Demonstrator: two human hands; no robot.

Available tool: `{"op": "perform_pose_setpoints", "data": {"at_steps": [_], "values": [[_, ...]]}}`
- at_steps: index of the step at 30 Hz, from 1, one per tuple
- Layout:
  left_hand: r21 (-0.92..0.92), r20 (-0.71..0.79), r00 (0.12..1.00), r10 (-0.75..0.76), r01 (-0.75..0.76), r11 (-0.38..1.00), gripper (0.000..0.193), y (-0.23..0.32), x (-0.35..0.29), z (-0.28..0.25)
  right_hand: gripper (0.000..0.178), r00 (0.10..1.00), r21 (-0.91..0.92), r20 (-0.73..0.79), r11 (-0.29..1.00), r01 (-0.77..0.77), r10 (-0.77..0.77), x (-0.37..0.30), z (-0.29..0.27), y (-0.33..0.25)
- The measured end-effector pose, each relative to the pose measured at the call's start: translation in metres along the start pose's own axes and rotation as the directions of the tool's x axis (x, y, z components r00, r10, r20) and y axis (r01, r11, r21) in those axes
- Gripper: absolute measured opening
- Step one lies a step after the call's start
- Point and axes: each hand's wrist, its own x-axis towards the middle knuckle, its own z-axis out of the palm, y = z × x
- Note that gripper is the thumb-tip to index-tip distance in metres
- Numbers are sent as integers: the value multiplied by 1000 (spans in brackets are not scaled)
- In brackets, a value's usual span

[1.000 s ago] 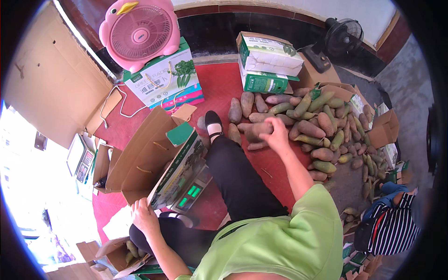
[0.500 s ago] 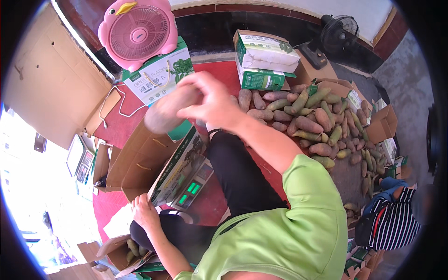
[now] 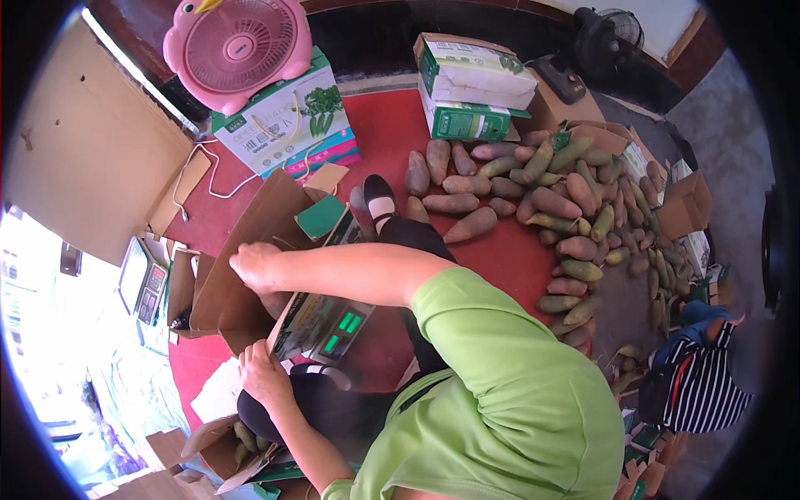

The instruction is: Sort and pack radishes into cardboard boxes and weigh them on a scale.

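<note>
An open cardboard box [image 3: 229, 287] stands between my knees, against a scale [image 3: 342, 329] with a lit green display. My left hand [image 3: 265, 373] is closed on the box's near corner, thumb side up. Reaching across, my right hand [image 3: 257, 267] is down at the box opening, fingers bent over a radish [image 3: 273, 305] that shows only in part beneath the wrist. The inside of the box is mostly hidden by my forearm and the box walls.
A large heap of reddish and green radishes [image 3: 554, 200] lies to the right. Closed boxes [image 3: 475, 83] are stacked at the back. A pink fan [image 3: 242, 50] sits on a white-green box. Another scale [image 3: 150, 287] stands left. A person in a striped top [image 3: 704, 383] is at far right.
My right hand has swung left and down with the radish, from above the box to its opening. My left hand stays at the box corner. The view has shifted slightly.
</note>
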Motion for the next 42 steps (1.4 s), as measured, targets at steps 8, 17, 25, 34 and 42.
{"op": "perform_pose_setpoints", "data": {"at_steps": [8,17,25,34,42], "values": [[-25,17,1000,-3,3,1000,13,-3,0,0,28,960,246,-256,952,182,-117,-40,-84,59],[-26,11,1000,-18,18,1000,10,2,2,4,24,697,256,-426,816,-519,577,-200,-69,324],[-14,-12,1000,-24,24,1000,16,2,-1,6,26,485,-232,-158,445,-865,860,-320,35,374],[-28,-14,999,-38,38,999,17,2,-3,7,36,636,-499,-79,522,-691,767,-304,75,386],[-3,-22,1000,-20,20,1000,19,1,-2,7,45,620,-588,-8,498,-638,785,-337,85,362]]}}
